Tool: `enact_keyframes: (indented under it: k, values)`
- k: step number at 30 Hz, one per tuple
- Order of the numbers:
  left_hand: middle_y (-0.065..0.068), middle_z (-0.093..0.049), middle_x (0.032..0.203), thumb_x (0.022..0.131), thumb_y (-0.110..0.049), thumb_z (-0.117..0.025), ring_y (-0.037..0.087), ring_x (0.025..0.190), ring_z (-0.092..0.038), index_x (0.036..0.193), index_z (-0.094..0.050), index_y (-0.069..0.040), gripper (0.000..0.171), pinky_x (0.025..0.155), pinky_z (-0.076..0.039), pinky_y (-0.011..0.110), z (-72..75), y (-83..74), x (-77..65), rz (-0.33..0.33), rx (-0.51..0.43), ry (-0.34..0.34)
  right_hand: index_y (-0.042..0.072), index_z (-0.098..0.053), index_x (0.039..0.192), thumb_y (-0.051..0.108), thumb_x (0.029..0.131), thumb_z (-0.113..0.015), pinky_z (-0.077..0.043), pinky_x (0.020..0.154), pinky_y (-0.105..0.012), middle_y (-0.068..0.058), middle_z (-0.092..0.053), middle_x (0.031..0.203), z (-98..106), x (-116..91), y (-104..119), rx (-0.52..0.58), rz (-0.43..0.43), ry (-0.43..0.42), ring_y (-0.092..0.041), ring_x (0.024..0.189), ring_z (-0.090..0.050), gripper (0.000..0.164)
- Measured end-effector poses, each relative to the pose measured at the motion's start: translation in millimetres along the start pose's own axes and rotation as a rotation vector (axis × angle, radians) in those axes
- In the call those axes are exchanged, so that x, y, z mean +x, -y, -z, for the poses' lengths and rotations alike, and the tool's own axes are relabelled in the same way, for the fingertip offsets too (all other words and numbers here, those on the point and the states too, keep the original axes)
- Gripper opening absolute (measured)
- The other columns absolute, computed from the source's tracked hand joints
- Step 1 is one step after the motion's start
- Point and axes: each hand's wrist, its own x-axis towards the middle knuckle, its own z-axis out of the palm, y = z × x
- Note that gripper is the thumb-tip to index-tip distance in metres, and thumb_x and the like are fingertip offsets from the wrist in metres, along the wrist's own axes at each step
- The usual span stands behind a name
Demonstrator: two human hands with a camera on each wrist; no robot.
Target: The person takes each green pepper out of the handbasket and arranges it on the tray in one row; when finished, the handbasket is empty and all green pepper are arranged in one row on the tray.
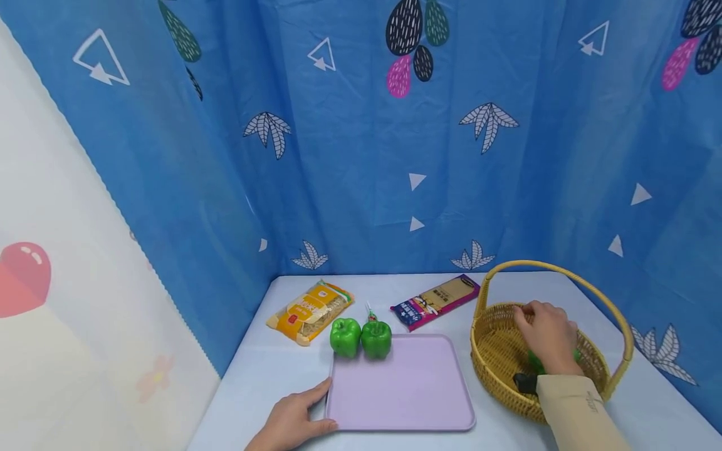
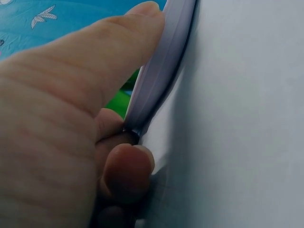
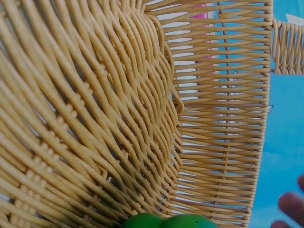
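Observation:
My left hand [image 1: 296,416] holds the near left corner of a lilac tray [image 1: 403,388], thumb along its front edge and fingers at its left side. In the left wrist view, the thumb lies against the tray's rim [image 2: 159,71] and other fingers bend beside it. Over the inside of a wicker basket [image 1: 496,351], my right hand [image 1: 547,332] reaches down above a green bell pepper [image 3: 173,221]. The right wrist view has fingertips apart from this pepper. Two green bell peppers [image 1: 345,337] [image 1: 376,339] stand side by side at the tray's far left corner.
A yellow food packet [image 1: 313,310] lies at the back left of the white table [image 1: 248,376]. A blue and magenta packet [image 1: 434,302] lies near the basket. Behind the peppers is a small red-and-green item [image 1: 371,315], partly hidden. The basket's tall handle [image 1: 592,291] arches above it.

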Motion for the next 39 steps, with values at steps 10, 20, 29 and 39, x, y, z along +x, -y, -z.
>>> enact_keyframes:
  k: [10, 20, 29, 39]
  values:
    - [0.003, -0.062, 0.146, 0.08, -0.082, -0.063, 0.026, 0.128, -0.064, 0.154, -0.05, -0.02, 0.097, 0.101, -0.057, 0.047, 0.4, 0.7, -0.3, 0.0, -0.006, 0.012, -0.006, -0.059, 0.097, 0.045, 0.106, -0.043, -0.025, 0.087, -0.084, -0.04, -0.048, 0.115, 2.5, 1.0, -5.7, -0.007, -0.34, 0.189, -0.066, 0.113, -0.036, 0.054]
    - [0.002, -0.061, 0.147, 0.081, -0.081, -0.063, 0.027, 0.129, -0.063, 0.154, -0.05, -0.019, 0.097, 0.102, -0.057, 0.048, 0.7, -0.3, 1.1, -0.006, -0.008, 0.002, -0.01, -0.038, 0.149, 0.043, 0.103, -0.051, -0.021, 0.1, -0.09, -0.052, -0.023, 0.145, -2.6, 6.6, -10.5, -0.068, -0.446, 0.42, -0.076, 0.133, -0.015, 0.071]
    - [0.002, -0.061, 0.148, 0.081, -0.081, -0.063, 0.026, 0.13, -0.063, 0.154, -0.05, -0.018, 0.097, 0.101, -0.057, 0.047, 1.3, -0.6, 2.2, -0.016, -0.007, -0.006, -0.021, -0.048, 0.133, 0.05, 0.098, -0.063, -0.056, 0.071, -0.052, -0.041, -0.057, 0.119, -4.8, 11.4, -9.7, 0.018, -0.17, 0.499, -0.042, 0.091, -0.062, 0.081]
    - [0.003, -0.062, 0.147, 0.08, -0.081, -0.064, 0.027, 0.129, -0.063, 0.154, -0.05, -0.019, 0.097, 0.102, -0.056, 0.048, 0.5, -1.7, 1.6, 0.004, -0.016, 0.003, -0.015, -0.05, 0.137, 0.049, 0.105, -0.052, -0.055, 0.07, -0.044, -0.035, -0.059, 0.12, -8.9, 10.2, -6.6, 0.124, -0.046, 0.53, -0.031, 0.091, -0.06, 0.072]
